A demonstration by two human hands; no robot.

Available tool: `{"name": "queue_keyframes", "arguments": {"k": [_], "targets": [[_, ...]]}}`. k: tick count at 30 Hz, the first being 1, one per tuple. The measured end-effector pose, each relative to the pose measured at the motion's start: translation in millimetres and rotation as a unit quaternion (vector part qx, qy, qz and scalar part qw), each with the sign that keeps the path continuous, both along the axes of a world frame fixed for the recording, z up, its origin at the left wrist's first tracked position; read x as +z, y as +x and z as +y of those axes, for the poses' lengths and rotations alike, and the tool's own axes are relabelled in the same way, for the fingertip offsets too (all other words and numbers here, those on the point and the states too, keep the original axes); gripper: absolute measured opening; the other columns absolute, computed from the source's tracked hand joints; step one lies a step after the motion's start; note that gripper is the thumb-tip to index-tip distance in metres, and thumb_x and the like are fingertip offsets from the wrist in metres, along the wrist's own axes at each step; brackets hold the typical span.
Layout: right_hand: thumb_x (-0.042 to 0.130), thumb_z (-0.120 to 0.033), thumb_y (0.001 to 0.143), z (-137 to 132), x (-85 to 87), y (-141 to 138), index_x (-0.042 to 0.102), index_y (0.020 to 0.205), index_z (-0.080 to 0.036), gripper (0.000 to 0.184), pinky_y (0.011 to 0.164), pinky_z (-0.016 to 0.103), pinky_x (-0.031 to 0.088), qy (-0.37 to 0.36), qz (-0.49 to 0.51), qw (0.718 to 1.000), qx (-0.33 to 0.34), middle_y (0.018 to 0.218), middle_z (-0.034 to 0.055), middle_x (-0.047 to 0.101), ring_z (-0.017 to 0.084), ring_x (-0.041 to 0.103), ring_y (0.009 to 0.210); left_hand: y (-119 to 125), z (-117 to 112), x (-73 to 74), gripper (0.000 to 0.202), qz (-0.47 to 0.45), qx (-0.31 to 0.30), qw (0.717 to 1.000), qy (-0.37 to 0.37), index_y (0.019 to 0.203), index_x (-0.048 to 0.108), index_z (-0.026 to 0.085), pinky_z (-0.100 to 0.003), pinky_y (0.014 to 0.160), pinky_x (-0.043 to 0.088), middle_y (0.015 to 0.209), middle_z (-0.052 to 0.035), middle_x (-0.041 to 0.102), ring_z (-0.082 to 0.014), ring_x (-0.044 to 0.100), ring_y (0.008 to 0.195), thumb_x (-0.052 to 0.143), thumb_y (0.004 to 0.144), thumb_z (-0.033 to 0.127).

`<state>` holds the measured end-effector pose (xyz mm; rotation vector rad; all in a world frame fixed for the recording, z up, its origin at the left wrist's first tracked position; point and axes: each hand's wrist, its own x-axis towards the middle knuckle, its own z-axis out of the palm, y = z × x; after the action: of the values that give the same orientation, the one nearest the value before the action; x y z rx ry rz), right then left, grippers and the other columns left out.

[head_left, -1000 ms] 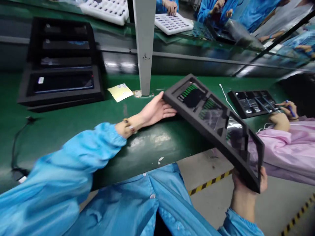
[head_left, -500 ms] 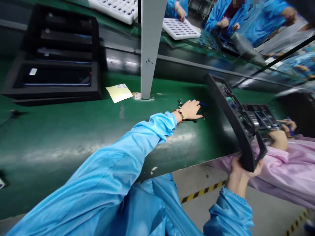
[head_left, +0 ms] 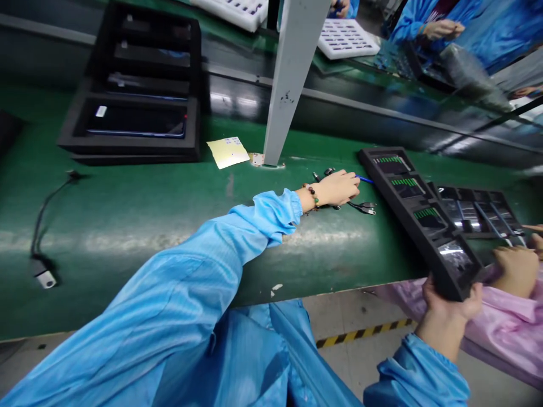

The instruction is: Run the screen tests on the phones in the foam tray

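Observation:
My left hand (head_left: 339, 187) lies palm down on the green bench, its fingers drawn together and curled over a bundle of short black cables (head_left: 361, 207). Plug ends stick out on both sides of the hand, and its underside is hidden. By the fingertips a blue pen (head_left: 365, 180) shows in part. My right hand (head_left: 452, 305) grips the near end of a long black foam tray (head_left: 413, 212) from below. The far end of this tray is on or just above the bench. Phones lie in its slots, several with green bars on their screens.
Another black foam tray (head_left: 136, 144) with phones stands at the left. A short cable (head_left: 40, 226) and a yellow note (head_left: 229, 152) lie on the bench. A grey post (head_left: 288, 90) rises mid-bench. At right, a co-worker in a pink sleeve (head_left: 503, 319) is beside a phone tray (head_left: 470, 206).
The tray in my right hand has tipped from near edge-on to flatter, so its phones face up. My left hand's fingers have gone from spread to curled. The view has swung left.

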<state>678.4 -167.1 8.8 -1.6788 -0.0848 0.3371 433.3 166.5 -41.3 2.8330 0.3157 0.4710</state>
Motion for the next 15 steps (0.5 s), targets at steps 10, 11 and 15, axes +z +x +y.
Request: {"name": "queue_keyframes", "arguments": {"k": [10,11,15], "targets": [[0.039,-0.035,0.085,-4,15.2,21,0.066,0.065,-0.032,0.034,0.081,0.054,0.067,-0.078,-0.015,0.996,0.025,0.107,0.0046,0.086,0.034,0.084,0.111,50,29,16.1,0.037,0.031,0.035,0.999,-0.016,0.112,0.085,0.012,-0.045,0.103,0.045,0.12,-0.0174,0.079,-0.0292,0.069,0.116,0.05,0.103,0.007],[0.039,-0.037,0.087,-6,13.2,20,0.069,0.071,-0.032,0.034,0.082,0.055,0.066,-0.089,-0.017,0.995,0.033,0.113,0.0046,0.086,0.034,0.083,0.112,42,35,15.5,0.033,0.038,0.018,0.999,-0.013,0.108,0.085,0.015,-0.044,0.103,0.044,0.115,-0.0142,0.08,-0.0271,0.069,0.112,0.054,0.102,0.008],[0.041,-0.051,0.088,-17,2.7,-5,0.077,0.098,-0.037,0.039,0.089,0.061,0.065,-0.133,-0.049,0.987,0.077,0.134,0.0027,0.081,0.034,0.081,0.12,-4,49,16.4,0.032,0.042,-0.005,0.999,0.006,0.117,0.085,0.019,-0.045,0.109,0.043,0.126,-0.0134,0.078,-0.0291,0.065,0.122,0.054,0.106,0.017]]}}
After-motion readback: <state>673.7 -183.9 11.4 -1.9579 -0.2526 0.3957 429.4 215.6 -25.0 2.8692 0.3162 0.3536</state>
